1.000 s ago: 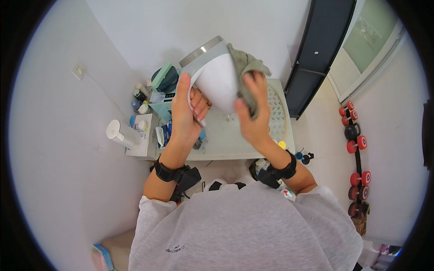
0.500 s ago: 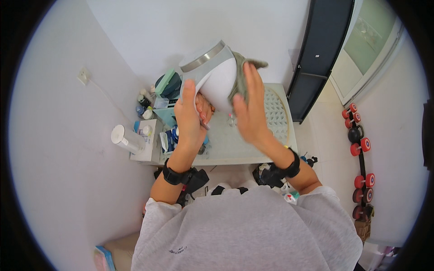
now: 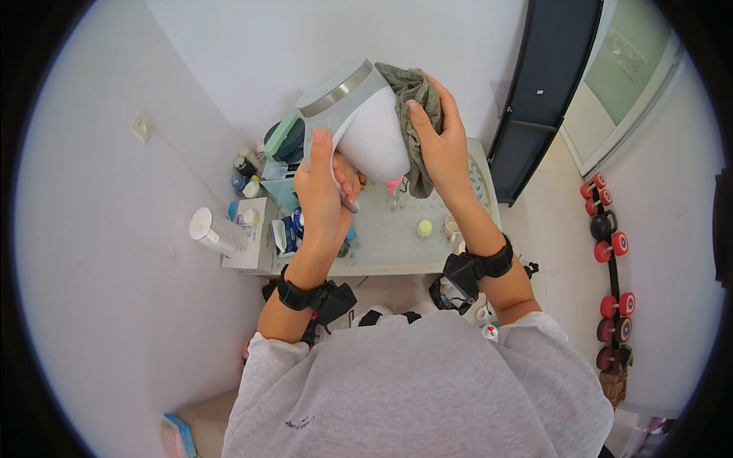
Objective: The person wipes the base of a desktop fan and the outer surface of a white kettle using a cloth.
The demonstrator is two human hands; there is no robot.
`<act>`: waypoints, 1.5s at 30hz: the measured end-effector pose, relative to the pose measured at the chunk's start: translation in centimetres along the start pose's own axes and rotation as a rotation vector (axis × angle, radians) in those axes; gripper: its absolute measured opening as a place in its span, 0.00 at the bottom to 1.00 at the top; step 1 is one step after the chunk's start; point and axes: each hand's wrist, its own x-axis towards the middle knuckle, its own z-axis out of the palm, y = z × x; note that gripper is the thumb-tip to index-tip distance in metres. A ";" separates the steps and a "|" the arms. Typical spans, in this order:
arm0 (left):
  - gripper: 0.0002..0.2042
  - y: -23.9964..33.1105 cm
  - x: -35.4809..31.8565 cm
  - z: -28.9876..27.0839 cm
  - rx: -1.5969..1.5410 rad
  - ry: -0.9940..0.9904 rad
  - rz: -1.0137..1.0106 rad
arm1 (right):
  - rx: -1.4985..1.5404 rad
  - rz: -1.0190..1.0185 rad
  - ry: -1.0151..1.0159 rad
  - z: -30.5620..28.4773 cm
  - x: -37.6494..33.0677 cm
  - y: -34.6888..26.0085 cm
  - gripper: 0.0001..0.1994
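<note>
A white and grey electric kettle (image 3: 376, 141) with a steel band is held up tilted over the table. My left hand (image 3: 319, 191) is closed around its grey handle, thumb on top. In my right hand (image 3: 447, 156) is a crumpled olive-green cloth (image 3: 410, 85), gripped between thumb and fingers and lying against the kettle's right side. Part of the cloth hangs below the palm. Under the kettle, a small clear bottle with a pink top (image 3: 395, 187) stands on the table.
The glass-topped table (image 3: 374, 256) carries a yellow-green-capped bottle (image 3: 424, 227) and several small items at left. A white pitcher (image 3: 217, 233) stands left beside a box. A dark cabinet (image 3: 527, 114) rises at the right, with red dumbbells (image 3: 611, 248) on a rack beyond.
My right hand has shifted slightly up and right and turned, its fingers now wrapped round the cloth instead of stretched flat against it. The kettle has moved slightly left in my left hand.
</note>
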 end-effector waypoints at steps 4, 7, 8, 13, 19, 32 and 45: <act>0.23 -0.1 0.5 -0.4 -0.018 -0.043 0.029 | -0.602 -0.508 -0.024 0.1 -1.9 1.4 0.26; 0.22 0.2 0.7 0.0 0.018 -0.097 0.061 | -0.409 -0.423 -0.069 -0.3 0.1 0.9 0.26; 0.22 0.5 0.8 0.0 0.031 -0.117 0.089 | -0.277 -0.241 -0.060 0.3 0.6 -0.3 0.25; 0.22 0.4 1.2 0.4 0.063 -0.085 0.092 | 0.027 -0.044 -0.017 0.7 1.0 0.1 0.25; 0.21 -0.2 0.9 0.7 0.116 -0.056 0.109 | -0.306 -0.219 -0.033 0.2 1.1 0.3 0.25; 0.19 -0.4 0.6 0.7 0.685 0.105 0.563 | 0.093 -0.032 0.005 1.0 0.0 3.3 0.24; 0.22 -1.8 1.0 0.6 -0.287 -0.105 0.047 | 0.854 0.559 -0.026 0.2 -3.9 2.7 0.32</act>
